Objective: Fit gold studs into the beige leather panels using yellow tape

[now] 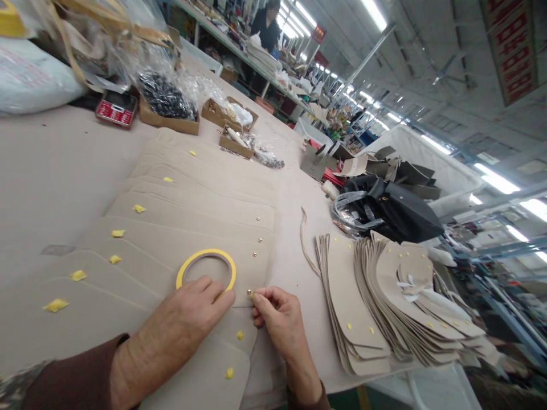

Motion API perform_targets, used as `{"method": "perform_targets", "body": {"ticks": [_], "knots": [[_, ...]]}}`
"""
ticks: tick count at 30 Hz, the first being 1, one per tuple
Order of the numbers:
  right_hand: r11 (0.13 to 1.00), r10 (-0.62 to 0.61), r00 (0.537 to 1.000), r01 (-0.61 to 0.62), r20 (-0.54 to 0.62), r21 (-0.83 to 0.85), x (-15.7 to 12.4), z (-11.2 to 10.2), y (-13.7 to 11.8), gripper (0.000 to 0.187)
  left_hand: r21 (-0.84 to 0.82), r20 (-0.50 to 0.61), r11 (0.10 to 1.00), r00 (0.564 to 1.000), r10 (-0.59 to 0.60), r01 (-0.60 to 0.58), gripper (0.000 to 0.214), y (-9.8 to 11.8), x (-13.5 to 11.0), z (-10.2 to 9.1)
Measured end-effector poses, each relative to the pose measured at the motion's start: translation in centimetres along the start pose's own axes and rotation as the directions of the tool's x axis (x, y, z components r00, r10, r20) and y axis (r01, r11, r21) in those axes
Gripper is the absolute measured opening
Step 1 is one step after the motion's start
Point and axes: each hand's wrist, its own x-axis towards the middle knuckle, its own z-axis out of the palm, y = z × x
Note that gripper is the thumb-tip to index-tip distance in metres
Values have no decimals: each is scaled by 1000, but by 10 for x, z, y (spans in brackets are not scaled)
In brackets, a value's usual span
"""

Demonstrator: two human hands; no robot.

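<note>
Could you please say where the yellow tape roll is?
In the head view, the yellow tape roll is left of centre, in the left hand, over beige panels.

A filled white sack (34, 80) lies on the desk (43, 154) near a red-faced device (116, 109). Just beside the device, a cardboard box (171, 121) contains black pieces (162, 94) in clear plastic. A black handbag (405, 213) rests at right. Overhead: fluorescent lights (374, 14), a ceiling fan (444, 71). Background: a person (265, 31).

A person's left hand (194, 310) holding a round yellow tape roll (205, 252), right hand (282, 322) by a small gold metal stud (249, 292), overlapping beige panels (200, 210), pale tabletop (293, 267)
</note>
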Motion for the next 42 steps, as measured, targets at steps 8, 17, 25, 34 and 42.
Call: {"method": "perform_targets", "body": {"ticks": [8,17,25,34,42], "knots": [[832,-316,947,302,50,-466,3,12,-2,20,-51,78,998,996,-37,41,27,1,-2,3],[697,-463,886,357,-10,-622,2,9,12,12,-38,92,997,994,-64,67,26,1,-5,7],[533,-609,791,464,60,-707,-5,13,23,17,-24,40,999,999,-31,32,28,-2,-1,8],[660,-371,925,327,84,-676,0,16,-6,19,-187,-90,982,996,11,-28,30,-5,1,-2],[713,-619,774,624,133,-319,-20,9,-21,17,-238,-222,968,975,28,-82,38,-9,2,-14]]}}
